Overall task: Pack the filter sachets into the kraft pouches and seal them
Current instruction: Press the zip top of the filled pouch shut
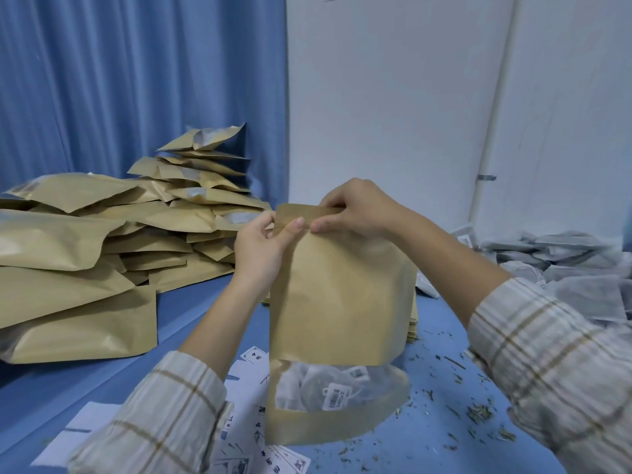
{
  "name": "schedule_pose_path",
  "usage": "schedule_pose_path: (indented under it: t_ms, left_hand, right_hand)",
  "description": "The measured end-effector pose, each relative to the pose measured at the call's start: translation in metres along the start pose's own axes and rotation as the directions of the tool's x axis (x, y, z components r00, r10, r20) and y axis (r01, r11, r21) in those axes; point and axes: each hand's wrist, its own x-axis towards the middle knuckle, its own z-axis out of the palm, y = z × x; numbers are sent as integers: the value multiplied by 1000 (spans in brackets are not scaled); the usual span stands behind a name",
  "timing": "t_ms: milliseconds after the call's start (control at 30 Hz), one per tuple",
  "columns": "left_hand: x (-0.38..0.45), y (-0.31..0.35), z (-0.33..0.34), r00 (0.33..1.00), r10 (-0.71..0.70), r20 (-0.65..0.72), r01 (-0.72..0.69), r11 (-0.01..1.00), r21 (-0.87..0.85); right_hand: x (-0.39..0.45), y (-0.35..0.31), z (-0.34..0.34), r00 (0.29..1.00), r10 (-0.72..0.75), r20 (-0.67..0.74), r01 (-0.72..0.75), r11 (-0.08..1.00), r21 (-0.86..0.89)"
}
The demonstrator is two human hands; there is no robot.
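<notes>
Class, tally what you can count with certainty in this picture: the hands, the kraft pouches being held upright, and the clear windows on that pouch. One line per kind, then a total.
Hands: 2 (left hand, right hand)
Held kraft pouch: 1
Clear window: 1
Total: 4

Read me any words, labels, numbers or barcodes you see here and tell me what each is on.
Nothing can be quoted with confidence.
Tag behind the kraft pouch window: barcode and small print, too blurred to read.
Paper slips on the blue table: printed characters, too small and blurred to read.
Sachet pile at right: one printed label, unreadable.
Pouch stack at left: no text visible.
</notes>
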Motion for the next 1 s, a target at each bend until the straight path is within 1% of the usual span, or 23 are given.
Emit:
schedule_pose_path:
  t_ms: [133,233,300,367,467,500,533,600,667,767,900,1000]
  left_hand:
    - [1,1,4,999,-25,-39,24,999,-22]
    - [3,0,4,998,-35,-47,33,999,-40]
    - [2,0,5,1000,-8,-12,8,1000,-12]
    - [0,1,7,999,-4,42,4,1000,-5]
    - [-3,2,6,996,-36,79,43,996,-83]
    - [-4,3,5,997,-32,76,38,996,-85]
    - [-5,3,4,998,-19,55,23,997,-68]
    - [-5,1,1,999,15,-29,-14,1000,19]
    - [-6,0,-1,996,36,-80,-30,997,76]
    - [-7,3,2,996,38,-75,-33,997,64]
    - [-8,5,3,995,51,-90,-45,997,66]
    - [-8,3,2,992,77,-97,-69,994,82]
  right_hand:
    - [0,-6,-2,1000,-5,3,5,1000,2]
    - [0,-10,-6,999,-2,46,1,1000,24]
    - [0,-12,-7,999,-14,44,13,999,37]
    - [1,-12,-8,1000,-19,9,18,998,60]
    - [1,-12,-6,1000,-22,-9,23,996,91]
    - [1,-12,-6,1000,-16,-9,17,995,98]
    - [1,-10,-7,1000,-11,-2,11,996,87]
    - [-2,-5,-10,999,7,35,-7,1000,18]
    - [-6,1,-15,999,21,32,-22,999,34]
    - [-7,5,-18,1000,1,-28,1,997,72]
    - [-10,9,-24,999,-7,46,9,998,-57]
    - [-14,17,-28,1000,-16,21,18,994,-108]
